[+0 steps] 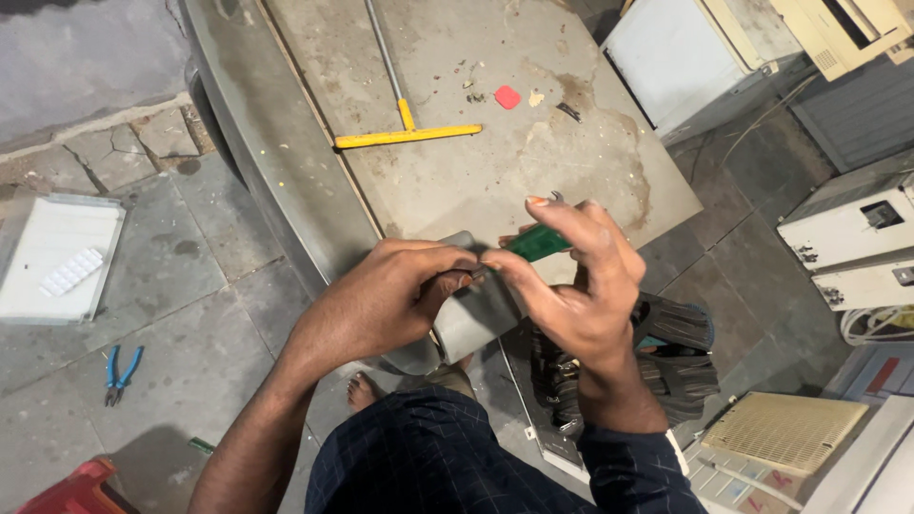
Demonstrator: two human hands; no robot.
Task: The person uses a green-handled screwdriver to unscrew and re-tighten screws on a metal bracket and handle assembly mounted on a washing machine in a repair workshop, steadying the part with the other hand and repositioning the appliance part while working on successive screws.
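My left hand (386, 295) grips a curved grey plastic housing (473, 322), with its fingers wrapped over the top edge. My right hand (571, 286) pinches a small green circuit board (535, 243) between thumb and fingers, right at the housing's upper edge. The two hands touch at the fingertips. Below the right wrist lies a dark ribbed fan wheel (666, 357), partly hidden by the arm. My bare foot (364, 388) shows under the left forearm.
A yellow T-shaped squeegee (407, 131) and a red scrap (507, 97) lie on a large stained sheet (457, 181). Blue pliers (119, 373) and a white tray (57, 259) sit left. White appliance casings (857, 247) and a beige grille (785, 430) crowd the right.
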